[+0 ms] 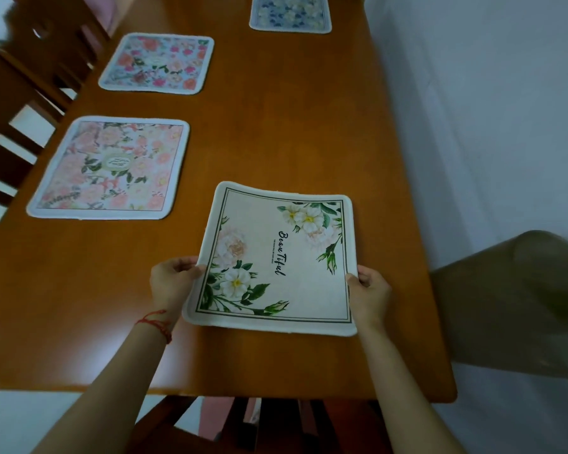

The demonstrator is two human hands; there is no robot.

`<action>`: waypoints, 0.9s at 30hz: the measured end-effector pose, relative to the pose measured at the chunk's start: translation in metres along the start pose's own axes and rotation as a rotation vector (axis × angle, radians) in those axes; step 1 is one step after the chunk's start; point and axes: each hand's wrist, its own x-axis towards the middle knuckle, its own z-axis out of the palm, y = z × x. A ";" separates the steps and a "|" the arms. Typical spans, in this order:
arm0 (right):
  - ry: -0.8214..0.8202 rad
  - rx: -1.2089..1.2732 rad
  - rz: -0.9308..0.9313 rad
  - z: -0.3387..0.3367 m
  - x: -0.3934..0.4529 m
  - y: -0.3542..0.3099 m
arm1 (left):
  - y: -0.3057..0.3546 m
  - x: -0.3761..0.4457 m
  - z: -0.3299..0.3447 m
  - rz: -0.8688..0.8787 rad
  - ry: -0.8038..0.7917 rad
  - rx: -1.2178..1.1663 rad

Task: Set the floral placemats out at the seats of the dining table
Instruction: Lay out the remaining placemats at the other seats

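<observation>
**Cream placemat held at the near end of the bench**

The cream placemat (276, 260), printed with white flowers and the word "Beautiful", sits over the near end of the wooden bench (292, 126), towards its right side. The left hand (173, 283) pinches the mat's left edge, thumb on top and fingers curled beneath. The right hand (369, 294) pinches the right edge in the same manner. The mat's near edge is at or just above the bench surface; whether it is fully flat cannot be told. The far edge bows slightly.

Three further mats lie flat on the bench:
- The pink floral placemat (110, 168) lies along the left side, near the cream mat.
- The red floral placemat (158, 62) lies farther along the same side.
- The blue floral placemat (291, 11) lies at the far end.

A red string bracelet (158, 321) circles the left wrist. Wooden chairs (20, 93) stand along the bench's left side.
</observation>
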 end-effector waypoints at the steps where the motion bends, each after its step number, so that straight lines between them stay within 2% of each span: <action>1: -0.015 -0.001 -0.003 0.002 -0.003 0.001 | -0.004 -0.003 -0.004 -0.007 0.013 -0.006; 8: -0.047 -0.012 0.015 -0.001 -0.016 0.013 | -0.023 -0.017 -0.011 -0.049 0.021 0.003; 13: -0.044 -0.052 0.033 -0.002 -0.015 0.019 | -0.029 -0.015 -0.010 -0.052 -0.009 0.099; 17: -0.050 -0.082 0.042 -0.002 -0.016 0.020 | -0.032 -0.012 -0.011 -0.016 -0.020 0.165; 27: -0.060 -0.135 0.014 0.006 -0.012 0.015 | -0.016 -0.007 -0.005 0.133 -0.058 0.159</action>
